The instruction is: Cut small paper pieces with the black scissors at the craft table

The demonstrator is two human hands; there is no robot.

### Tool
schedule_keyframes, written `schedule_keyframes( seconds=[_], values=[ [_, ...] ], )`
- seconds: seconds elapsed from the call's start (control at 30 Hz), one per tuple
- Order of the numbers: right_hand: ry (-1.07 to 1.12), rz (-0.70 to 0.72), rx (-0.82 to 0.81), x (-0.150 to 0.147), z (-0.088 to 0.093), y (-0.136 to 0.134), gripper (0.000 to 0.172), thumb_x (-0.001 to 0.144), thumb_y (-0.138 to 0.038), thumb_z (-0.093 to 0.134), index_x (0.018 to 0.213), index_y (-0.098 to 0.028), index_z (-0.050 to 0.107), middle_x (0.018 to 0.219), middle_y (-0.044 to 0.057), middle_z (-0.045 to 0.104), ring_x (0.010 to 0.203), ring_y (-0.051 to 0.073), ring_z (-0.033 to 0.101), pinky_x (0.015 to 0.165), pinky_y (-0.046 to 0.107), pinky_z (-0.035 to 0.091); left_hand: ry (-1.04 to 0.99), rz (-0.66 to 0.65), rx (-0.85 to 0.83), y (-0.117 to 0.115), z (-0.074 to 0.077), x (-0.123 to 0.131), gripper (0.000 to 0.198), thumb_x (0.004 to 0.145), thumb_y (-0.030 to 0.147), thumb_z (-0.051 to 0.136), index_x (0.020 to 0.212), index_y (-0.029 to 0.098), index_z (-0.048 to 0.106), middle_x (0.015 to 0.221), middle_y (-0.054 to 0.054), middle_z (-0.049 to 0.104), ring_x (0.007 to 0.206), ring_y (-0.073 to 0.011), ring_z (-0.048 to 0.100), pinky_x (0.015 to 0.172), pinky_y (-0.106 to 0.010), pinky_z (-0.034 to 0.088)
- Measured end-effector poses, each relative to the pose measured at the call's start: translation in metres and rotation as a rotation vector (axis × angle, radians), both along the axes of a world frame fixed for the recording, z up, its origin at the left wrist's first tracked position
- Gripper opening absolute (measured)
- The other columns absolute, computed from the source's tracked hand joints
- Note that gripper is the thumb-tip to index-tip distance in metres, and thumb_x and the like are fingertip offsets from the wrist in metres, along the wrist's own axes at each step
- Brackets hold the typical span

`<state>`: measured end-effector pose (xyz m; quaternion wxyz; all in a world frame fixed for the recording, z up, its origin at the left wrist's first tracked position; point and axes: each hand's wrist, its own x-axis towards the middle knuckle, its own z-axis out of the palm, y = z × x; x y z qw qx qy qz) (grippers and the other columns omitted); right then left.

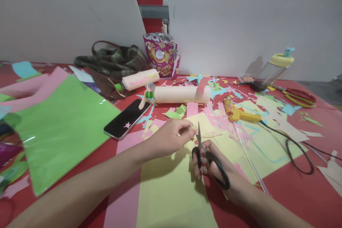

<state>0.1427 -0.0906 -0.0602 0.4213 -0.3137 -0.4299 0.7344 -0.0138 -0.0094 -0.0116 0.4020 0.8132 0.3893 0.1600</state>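
In my right hand is a pair of black-handled scissors, with fingers through the loops and the blades pointing up and away from me. My left hand pinches a small piece of pale yellow paper right beside the blade tips. The fingers partly hide that piece. Beneath both hands lies a large pale yellow sheet, overlapping a pink sheet. Just beyond them, a white paper-covered tube with a green cap lies on its side.
A yellow hot glue gun with a black cord and a clear glue stick lie at right. Left are a phone and a green sheet pack. Behind stand a snack bag and a clear bottle. Paper scraps litter the red table.
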Motion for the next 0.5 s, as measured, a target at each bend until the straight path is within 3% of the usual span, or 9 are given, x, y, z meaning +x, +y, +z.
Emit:
schedule_keyframes(
  seconds=[0.5],
  values=[
    [0.013,-0.006,0.001,-0.0009,0.0012,-0.001,0.03,0.074,-0.046,0.048,0.085,-0.021,0.034,0.08,0.002,0.045,0.062,0.01,0.043,0.055,0.023,0.031,-0.014,0.011,-0.005,-0.0003,-0.0005,0.0011,0.029,0.081,0.032,0.031,0.065,0.015,0.048,0.061,0.003,0.047,0.058,-0.0086,0.043,0.052,-0.019,0.031]
  ],
)
